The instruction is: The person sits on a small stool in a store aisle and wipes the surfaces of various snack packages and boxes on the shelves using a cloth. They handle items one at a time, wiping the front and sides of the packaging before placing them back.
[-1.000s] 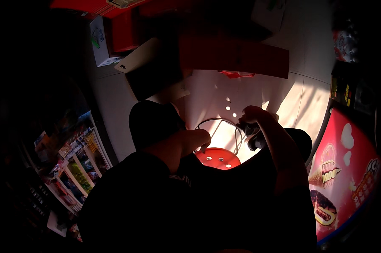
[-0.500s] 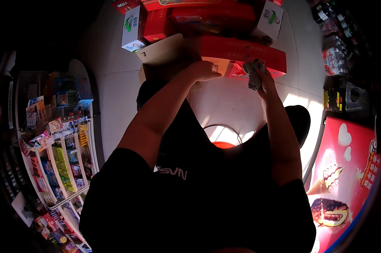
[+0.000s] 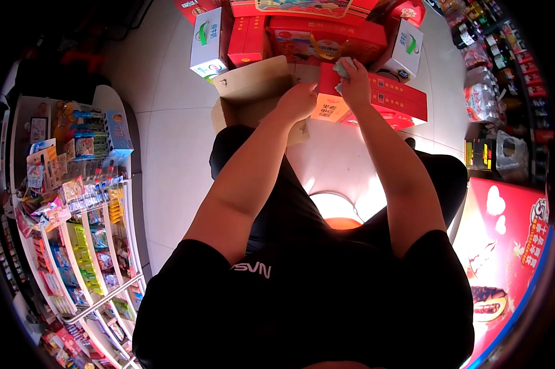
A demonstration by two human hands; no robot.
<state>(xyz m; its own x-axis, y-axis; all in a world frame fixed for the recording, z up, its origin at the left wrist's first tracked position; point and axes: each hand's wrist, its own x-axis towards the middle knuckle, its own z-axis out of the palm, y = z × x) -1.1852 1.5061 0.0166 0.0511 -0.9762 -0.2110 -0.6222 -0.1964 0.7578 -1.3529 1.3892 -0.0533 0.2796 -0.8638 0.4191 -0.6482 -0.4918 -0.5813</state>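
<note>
A long red carton (image 3: 394, 101) with an orange panel on its near side lies on the floor in front of my knees. My left hand (image 3: 298, 101) is closed at its left end, the fingertips partly hidden at the edge. Over the top of the carton, my right hand (image 3: 356, 91) grips a crumpled grey-green cloth (image 3: 344, 66), pressed near the carton's left part. Left of it stands an open brown cardboard box (image 3: 251, 80), flap raised, just beyond my left knee.
Red gift boxes (image 3: 326, 40) and white cartons (image 3: 208, 46) stand in a row at the back. A snack shelf (image 3: 84, 240) runs along the left. On the right are wrapped bottles (image 3: 481, 101) and a red chest with ice cream pictures (image 3: 505, 234). Between my legs is an orange-red round thing (image 3: 342, 222).
My right hand with the cloth has moved left and away from me, onto the carton's top. My left hand has shifted slightly at the carton's left end. The picture is brighter.
</note>
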